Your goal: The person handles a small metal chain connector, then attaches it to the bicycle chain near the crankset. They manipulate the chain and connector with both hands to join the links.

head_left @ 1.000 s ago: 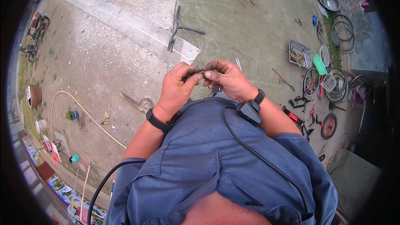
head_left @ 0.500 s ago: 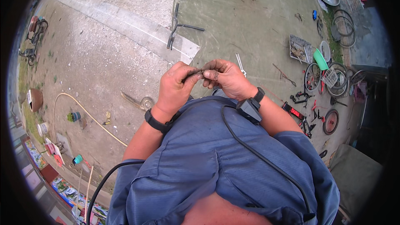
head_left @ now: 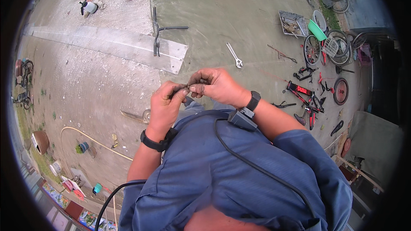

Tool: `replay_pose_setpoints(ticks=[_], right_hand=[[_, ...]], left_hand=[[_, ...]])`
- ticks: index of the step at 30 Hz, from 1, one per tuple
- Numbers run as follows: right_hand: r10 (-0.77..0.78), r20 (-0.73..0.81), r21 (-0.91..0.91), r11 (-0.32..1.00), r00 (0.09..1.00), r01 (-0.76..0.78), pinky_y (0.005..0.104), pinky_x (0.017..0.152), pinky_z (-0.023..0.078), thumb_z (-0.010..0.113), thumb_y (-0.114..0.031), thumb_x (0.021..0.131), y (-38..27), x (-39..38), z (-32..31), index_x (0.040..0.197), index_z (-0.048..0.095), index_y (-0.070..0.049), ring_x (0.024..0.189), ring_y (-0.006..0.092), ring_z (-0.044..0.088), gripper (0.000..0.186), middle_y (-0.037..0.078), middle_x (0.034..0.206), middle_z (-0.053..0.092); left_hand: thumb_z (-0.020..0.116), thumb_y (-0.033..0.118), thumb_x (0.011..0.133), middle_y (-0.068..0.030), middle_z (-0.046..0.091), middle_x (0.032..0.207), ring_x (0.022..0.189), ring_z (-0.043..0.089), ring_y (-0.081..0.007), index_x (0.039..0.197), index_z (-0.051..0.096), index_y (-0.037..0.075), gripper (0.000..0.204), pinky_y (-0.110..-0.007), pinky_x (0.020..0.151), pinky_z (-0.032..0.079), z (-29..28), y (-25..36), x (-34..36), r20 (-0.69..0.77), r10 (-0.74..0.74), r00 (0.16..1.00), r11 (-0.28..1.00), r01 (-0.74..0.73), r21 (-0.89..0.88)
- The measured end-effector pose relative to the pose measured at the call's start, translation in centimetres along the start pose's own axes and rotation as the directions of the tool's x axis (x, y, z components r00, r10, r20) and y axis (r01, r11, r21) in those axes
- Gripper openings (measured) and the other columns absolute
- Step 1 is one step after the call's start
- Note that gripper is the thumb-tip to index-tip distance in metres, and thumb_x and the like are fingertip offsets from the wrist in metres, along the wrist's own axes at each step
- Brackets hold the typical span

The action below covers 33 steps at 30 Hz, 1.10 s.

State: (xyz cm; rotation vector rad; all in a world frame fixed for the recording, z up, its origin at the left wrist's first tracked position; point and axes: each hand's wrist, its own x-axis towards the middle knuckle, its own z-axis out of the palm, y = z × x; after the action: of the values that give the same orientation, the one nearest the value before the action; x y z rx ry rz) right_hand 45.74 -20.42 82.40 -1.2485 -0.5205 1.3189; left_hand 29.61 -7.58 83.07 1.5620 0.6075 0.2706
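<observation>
Two grips (head_left: 220,87), one wrench (head_left: 233,54), one sprayer (head_left: 90,7)

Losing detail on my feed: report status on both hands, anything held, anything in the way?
Left hand and right hand meeting, both pinching a dark bit. Too small to identify. Wrench lies beyond, touching neither hand.

Tiny bit (head_left: 187,87) btwn my L hand (head_left: 165,102) & R hand (head_left: 219,86), just past my shirt (head_left: 248,162): mostly hidden, can't ID it. Legs (head_left: 192,108) beyond shirt mostly covered. Cable (head_left: 103,210) left of shirt cut off at btm edge.
</observation>
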Motion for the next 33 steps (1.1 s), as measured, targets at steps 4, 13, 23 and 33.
replay_pose_setpoints(ticks=[4, 13, 23, 33], right_hand=[[0.023, -0.027, 0.034, 0.999, 0.999, -0.023, 0.0268, 0.069, 0.053, 0.068, -0.003, 0.093, 1.9, -1.0, -1.3, 0.104, 0.069, 0.001, 0.078, 0.0099, 0.063, 0.012, 0.005, 0.089, 0.07], [-0.182, -0.096, -0.262, 0.953, 0.979, 0.152, 0.0279, 0.07, 0.053, 0.072, -0.008, 0.089, 0.1, -1.2, -7.7, 0.101, 0.071, 0.0, 0.077, 0.0103, 0.064, 0.014, 0.006, 0.085, 0.07], [-0.012, -0.183, 0.161, 0.986, 0.983, 0.042, 0.0273, 0.068, 0.054, 0.067, -0.009, 0.095, -3.1, -1.7, -20.1, 0.105, 0.068, 0.002, 0.076, 0.0115, 0.066, 0.015, 0.006, 0.087, 0.07], [0.039, -0.33, 0.296, 0.953, 0.943, 0.064, 0.0272, 0.062, 0.054, 0.06, -0.013, 0.101, -7.0, -2.7, -28.1, 0.106, 0.065, 0.002, 0.071, 0.0129, 0.065, 0.017, 0.007, 0.09, 0.068]], left_hand=[[0.069, 0.004, 0.093, -0.0055, 0.062, 0.086, 0.07, 0.063, -0.0096, 0.093, 0.067, -0.003, 0.007, -0.025, 0.061, 0.051, 1.0, -0.9, 0.6, 0.066, -0.121, 0.991, 0.993, 0.119, 0.027], [0.064, 0.012, 0.099, -0.0031, 0.066, 0.082, 0.068, 0.063, -0.0083, 0.098, 0.065, 0.002, 0.01, -0.02, 0.055, 0.044, 5.6, 0.0, 5.7, 0.176, -0.364, 0.915, 0.913, 0.387, -0.128], [0.067, 0.009, 0.097, -0.0033, 0.066, 0.083, 0.07, 0.065, -0.0094, 0.1, 0.066, 0.001, 0.008, -0.02, 0.056, 0.046, 16.3, 3.8, 15.5, 0.211, -0.265, 0.941, 0.96, 0.279, -0.038], [0.07, 0.0, 0.09, -0.0067, 0.063, 0.085, 0.07, 0.064, -0.0122, 0.095, 0.068, -0.001, 0.006, -0.026, 0.062, 0.051, 23.6, 6.5, 24.4, 0.343, 0.052, 0.938, 0.956, -0.146, 0.255]])
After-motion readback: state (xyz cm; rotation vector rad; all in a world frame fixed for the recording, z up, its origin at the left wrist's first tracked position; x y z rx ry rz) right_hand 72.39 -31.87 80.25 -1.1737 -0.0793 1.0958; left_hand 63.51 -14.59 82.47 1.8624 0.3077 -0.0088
